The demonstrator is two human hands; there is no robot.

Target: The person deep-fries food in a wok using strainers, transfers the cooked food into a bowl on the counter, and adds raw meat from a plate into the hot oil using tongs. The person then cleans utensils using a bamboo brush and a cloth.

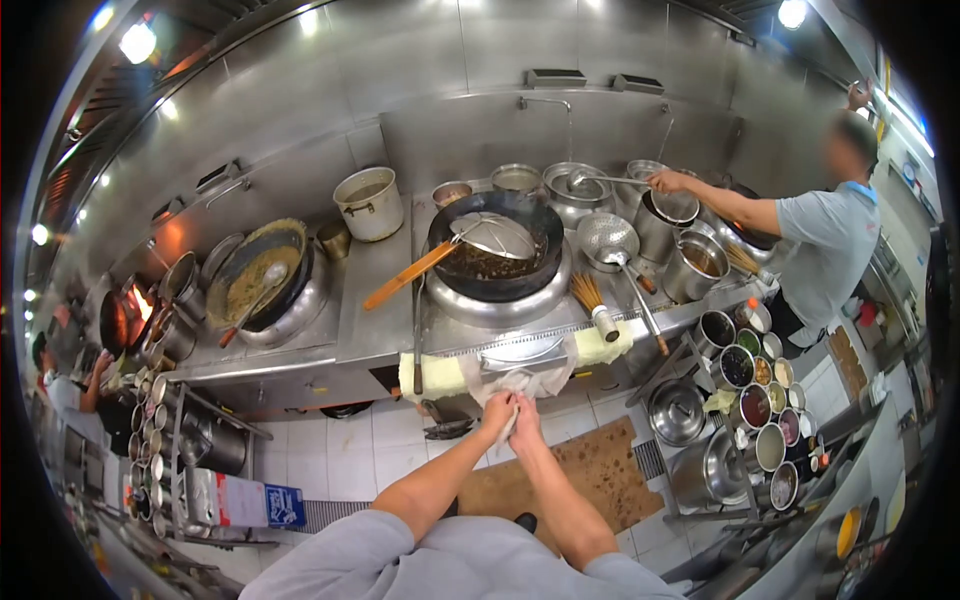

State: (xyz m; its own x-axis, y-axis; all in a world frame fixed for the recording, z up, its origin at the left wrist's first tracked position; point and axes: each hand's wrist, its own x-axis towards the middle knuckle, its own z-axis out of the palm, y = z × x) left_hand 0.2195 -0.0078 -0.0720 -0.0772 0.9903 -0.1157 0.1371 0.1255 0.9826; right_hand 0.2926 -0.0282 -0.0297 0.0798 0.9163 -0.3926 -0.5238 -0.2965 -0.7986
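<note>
My left hand [497, 408] and my right hand [526, 416] are close together at the stove's front edge, both closed on a white cloth [533, 383]. Part of the cloth lies up over the edge, and a twisted end hangs below my fingers. Just beyond it, a black wok [546, 275] sits on a round steel burner ring with dark food inside. Across the wok rests a wire strainer [495, 238] with a wooden handle. Right of the cloth lie a bamboo brush [590, 300] and a perforated ladle [608, 242] with a long handle.
Yellowish padding [435, 374] lines the stove's front edge. Left stand a second wok [258, 270] with a ladle and a large pot [369, 204]. At right, a co-worker [825, 220] holds a ladle near several pots. A rack of condiment containers [755, 408] stands right; a brown mat [570, 480] lies underfoot.
</note>
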